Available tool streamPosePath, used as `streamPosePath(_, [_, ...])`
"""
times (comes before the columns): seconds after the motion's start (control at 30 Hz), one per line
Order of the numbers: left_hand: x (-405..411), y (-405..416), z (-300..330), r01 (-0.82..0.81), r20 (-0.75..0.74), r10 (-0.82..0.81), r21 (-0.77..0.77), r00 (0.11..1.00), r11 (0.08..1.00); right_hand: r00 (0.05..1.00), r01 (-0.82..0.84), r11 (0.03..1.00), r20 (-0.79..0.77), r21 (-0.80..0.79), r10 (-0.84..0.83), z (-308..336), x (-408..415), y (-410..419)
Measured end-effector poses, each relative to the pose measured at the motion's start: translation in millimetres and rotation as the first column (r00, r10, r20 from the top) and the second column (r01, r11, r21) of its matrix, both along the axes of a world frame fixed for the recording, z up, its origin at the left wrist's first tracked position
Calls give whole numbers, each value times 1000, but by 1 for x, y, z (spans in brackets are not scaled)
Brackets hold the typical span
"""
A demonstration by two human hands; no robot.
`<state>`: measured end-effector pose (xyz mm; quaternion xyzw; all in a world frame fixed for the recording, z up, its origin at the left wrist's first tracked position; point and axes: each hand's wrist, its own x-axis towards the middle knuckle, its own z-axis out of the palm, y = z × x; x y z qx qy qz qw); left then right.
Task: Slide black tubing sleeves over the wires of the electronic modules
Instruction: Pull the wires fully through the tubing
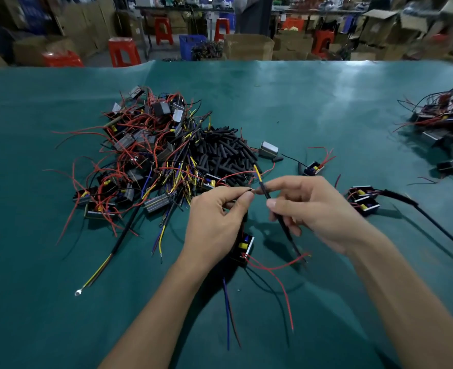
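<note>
My left hand [217,222] pinches a black wire end between thumb and forefinger, just above the green table. A small black module [244,247] with red, blue and brown wires hangs below that hand. My right hand [310,209] pinches a long black tubing sleeve [281,222] that has a yellow wire sticking out of its top end. The two pinches nearly touch. Behind my hands lies a pile of short black sleeves [222,153], and left of it a heap of modules with tangled wires [140,155].
Two modules with a long sleeved cable [363,201] lie to the right of my right hand. Another module heap [446,129] sits at the far right edge. A lone module [313,167] lies behind my hands. Stools and boxes stand beyond the table.
</note>
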<state>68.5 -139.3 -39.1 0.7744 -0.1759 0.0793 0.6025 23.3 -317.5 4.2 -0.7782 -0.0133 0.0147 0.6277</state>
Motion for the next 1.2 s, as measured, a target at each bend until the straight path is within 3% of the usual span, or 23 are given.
streamPosePath(0.17, [0,0,0,-9,11,9,18,1000,1000,999,34,987,23,157,-38,-19,2,5])
streamPosePath(0.37, [0,1,0,-6,18,5,9,1000,1000,984,134,985,101,105,-144,-25,3,19])
streamPosePath(0.5, [0,0,1,-14,11,14,-16,1000,1000,974,147,976,149,158,-171,-28,3,25])
streamPosePath(0.63, [1,0,1,8,-29,-9,-38,1000,999,982,114,964,122,242,-147,-28,2,25])
streamPosePath(0.93, [0,2,2,39,-39,-41,-53,998,998,970,166,968,144,189,-194,-30,2,25])
streamPosePath(1.2, [0,1,5,67,-62,-77,-155,995,986,965,203,937,103,283,-240,-27,2,30])
